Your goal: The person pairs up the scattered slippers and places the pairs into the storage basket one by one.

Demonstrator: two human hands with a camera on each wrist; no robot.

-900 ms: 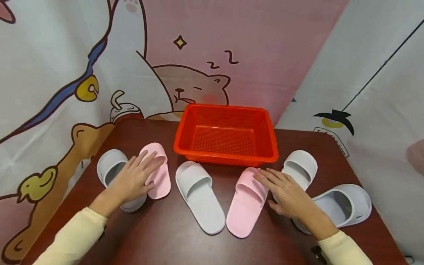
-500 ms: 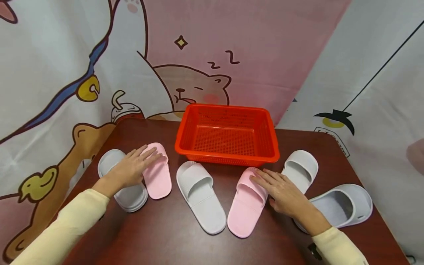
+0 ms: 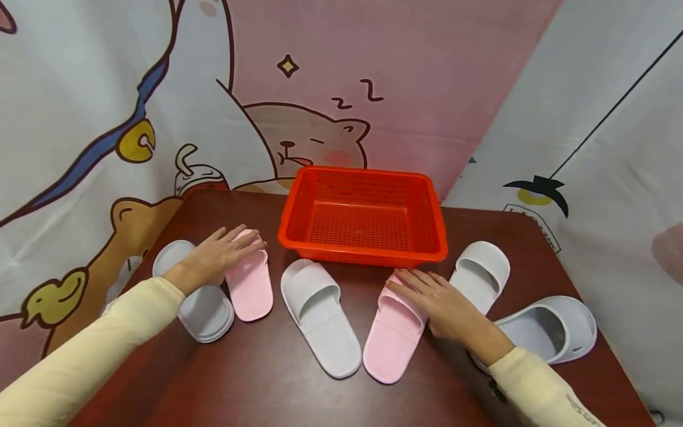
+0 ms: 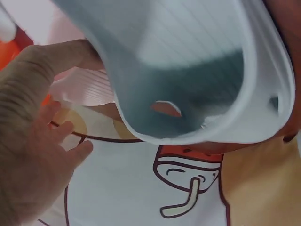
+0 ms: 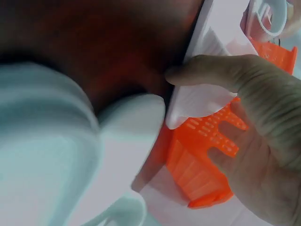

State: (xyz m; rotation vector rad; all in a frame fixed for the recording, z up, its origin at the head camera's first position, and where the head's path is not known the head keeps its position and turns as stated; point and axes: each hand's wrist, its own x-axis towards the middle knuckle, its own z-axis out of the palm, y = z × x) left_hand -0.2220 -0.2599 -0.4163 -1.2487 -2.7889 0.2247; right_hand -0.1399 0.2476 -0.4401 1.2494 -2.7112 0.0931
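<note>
Slippers (image 3: pixel 251 290) (image 3: pixel 392 347) of pink foam-like plastic seemed light, bendy, best pinched by the strap (image 3: pixel 385 296); both hands (image 3: pixel 221 255) (image 3: pixel 437 296) lay outstretched over them.

The basket (image 3: pixel 363 255) looks like glossy, perforated plastic, and the worktop (image 3: pixel 299 391) like smooth wood with a polished sheen. The grey slipper (image 3: pixel 555 332) at 4 o'clock and the pink slipper (image 3: pixel 392 344) at 5 look like smooth, matt moulded plastic; the backdrop (image 3: pixel 416 107) at 12 is matt, softly creased cloth.
</note>
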